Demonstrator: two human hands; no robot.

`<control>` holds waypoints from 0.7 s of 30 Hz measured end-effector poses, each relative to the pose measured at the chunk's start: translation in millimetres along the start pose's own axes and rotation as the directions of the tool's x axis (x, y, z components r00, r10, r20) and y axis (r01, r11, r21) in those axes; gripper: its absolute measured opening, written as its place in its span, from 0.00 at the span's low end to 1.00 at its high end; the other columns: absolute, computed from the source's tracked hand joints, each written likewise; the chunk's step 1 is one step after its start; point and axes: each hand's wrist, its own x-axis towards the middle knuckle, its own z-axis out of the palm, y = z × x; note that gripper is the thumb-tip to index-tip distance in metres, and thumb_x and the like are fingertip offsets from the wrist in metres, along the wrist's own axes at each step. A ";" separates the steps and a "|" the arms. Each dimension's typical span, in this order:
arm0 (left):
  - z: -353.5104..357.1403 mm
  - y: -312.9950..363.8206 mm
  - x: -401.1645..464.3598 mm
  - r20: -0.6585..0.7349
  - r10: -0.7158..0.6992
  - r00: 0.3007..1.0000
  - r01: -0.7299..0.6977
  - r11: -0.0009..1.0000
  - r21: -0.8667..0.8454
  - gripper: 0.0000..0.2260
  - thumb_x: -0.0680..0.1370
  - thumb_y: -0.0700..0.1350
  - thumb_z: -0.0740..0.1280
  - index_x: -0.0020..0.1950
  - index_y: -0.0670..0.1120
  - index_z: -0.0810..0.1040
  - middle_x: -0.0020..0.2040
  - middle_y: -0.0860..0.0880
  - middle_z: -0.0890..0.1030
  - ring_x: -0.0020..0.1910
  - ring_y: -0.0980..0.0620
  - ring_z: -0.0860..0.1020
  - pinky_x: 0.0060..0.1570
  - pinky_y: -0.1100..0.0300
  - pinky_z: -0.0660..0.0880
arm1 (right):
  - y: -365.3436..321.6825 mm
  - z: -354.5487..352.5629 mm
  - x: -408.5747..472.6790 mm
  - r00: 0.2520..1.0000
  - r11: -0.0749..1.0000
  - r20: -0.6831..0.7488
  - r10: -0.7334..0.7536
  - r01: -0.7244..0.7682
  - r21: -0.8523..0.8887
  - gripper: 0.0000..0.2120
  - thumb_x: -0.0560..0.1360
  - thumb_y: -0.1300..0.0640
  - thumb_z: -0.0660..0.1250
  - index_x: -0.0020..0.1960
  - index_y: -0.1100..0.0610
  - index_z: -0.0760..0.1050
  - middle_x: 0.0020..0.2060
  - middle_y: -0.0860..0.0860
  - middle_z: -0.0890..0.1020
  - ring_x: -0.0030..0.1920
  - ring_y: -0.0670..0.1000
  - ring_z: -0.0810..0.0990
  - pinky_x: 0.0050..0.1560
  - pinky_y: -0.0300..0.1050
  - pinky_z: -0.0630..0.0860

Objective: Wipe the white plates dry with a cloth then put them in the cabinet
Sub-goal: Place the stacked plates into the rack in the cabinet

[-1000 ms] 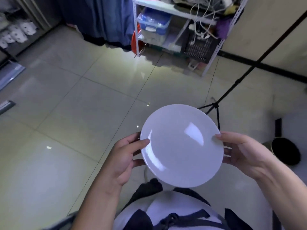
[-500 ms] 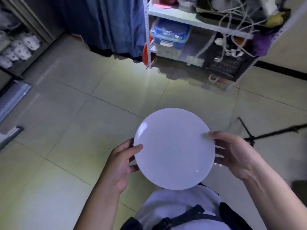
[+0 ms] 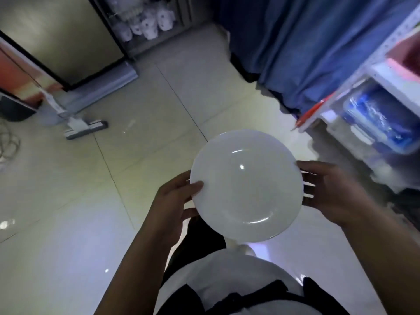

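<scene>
A round white plate [image 3: 246, 185] is held face up in front of my body, over the tiled floor. My left hand [image 3: 172, 198] grips its left rim, thumb on top and fingers underneath. My right hand [image 3: 329, 189] holds the right rim, thumb on the edge and fingers spread below the plate. No cloth is in view.
A metal shelf rack [image 3: 375, 71] with a blue-lidded box [image 3: 379, 123] stands at the right. A blue curtain [image 3: 306, 46] hangs behind it. A flat mop [image 3: 84, 128] lies on the floor at the left, near a dark-framed cabinet [image 3: 63, 39]. White items [image 3: 145, 23] sit on a low shelf.
The view has swung to the left: the shelf rack slid to the right edge and the mop and cabinet came into sight. Both hands keep the same hold on the plate.
</scene>
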 end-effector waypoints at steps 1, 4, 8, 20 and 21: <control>-3.7 15.2 21.9 -0.007 0.000 1.000 -0.001 1.000 -0.005 0.13 0.79 0.37 0.66 0.60 0.48 0.85 0.54 0.46 0.87 0.50 0.49 0.85 0.46 0.51 0.82 | -18.2 15.4 19.6 1.000 1.000 -0.006 0.000 0.000 -0.021 0.05 0.76 0.58 0.65 0.43 0.54 0.79 0.35 0.51 0.79 0.33 0.52 0.77 0.39 0.48 0.74; -13.2 73.9 93.2 0.005 0.019 1.000 -0.019 0.998 -0.059 0.12 0.80 0.37 0.66 0.59 0.48 0.84 0.52 0.47 0.87 0.48 0.51 0.85 0.45 0.53 0.82 | -82.6 67.8 74.9 1.000 0.999 -0.010 -0.014 0.014 -0.051 0.05 0.77 0.57 0.65 0.44 0.54 0.78 0.36 0.51 0.78 0.34 0.52 0.75 0.39 0.47 0.73; -32.1 174.7 182.0 0.027 0.023 0.999 -0.021 0.998 -0.063 0.13 0.80 0.38 0.67 0.61 0.50 0.84 0.53 0.49 0.87 0.50 0.49 0.85 0.46 0.52 0.80 | -180.2 134.8 133.8 0.999 0.996 -0.015 -0.044 0.043 -0.072 0.04 0.76 0.57 0.66 0.44 0.53 0.79 0.38 0.52 0.79 0.36 0.53 0.77 0.40 0.48 0.74; -39.6 419.6 436.1 0.009 0.024 1.000 -0.024 1.000 -0.008 0.13 0.79 0.37 0.66 0.56 0.49 0.85 0.51 0.50 0.87 0.54 0.45 0.83 0.54 0.44 0.79 | -408.4 267.6 342.1 0.997 0.997 0.019 -0.071 0.071 0.005 0.10 0.73 0.56 0.71 0.53 0.57 0.81 0.42 0.53 0.83 0.41 0.55 0.81 0.47 0.52 0.77; -40.6 434.0 454.7 -0.013 0.006 1.000 -0.006 1.000 -0.007 0.12 0.79 0.37 0.66 0.56 0.50 0.85 0.51 0.50 0.88 0.55 0.45 0.83 0.55 0.43 0.79 | -424.1 278.5 362.4 0.998 0.998 0.030 -0.058 0.058 0.003 0.12 0.73 0.56 0.71 0.56 0.57 0.81 0.42 0.53 0.83 0.41 0.54 0.81 0.46 0.51 0.78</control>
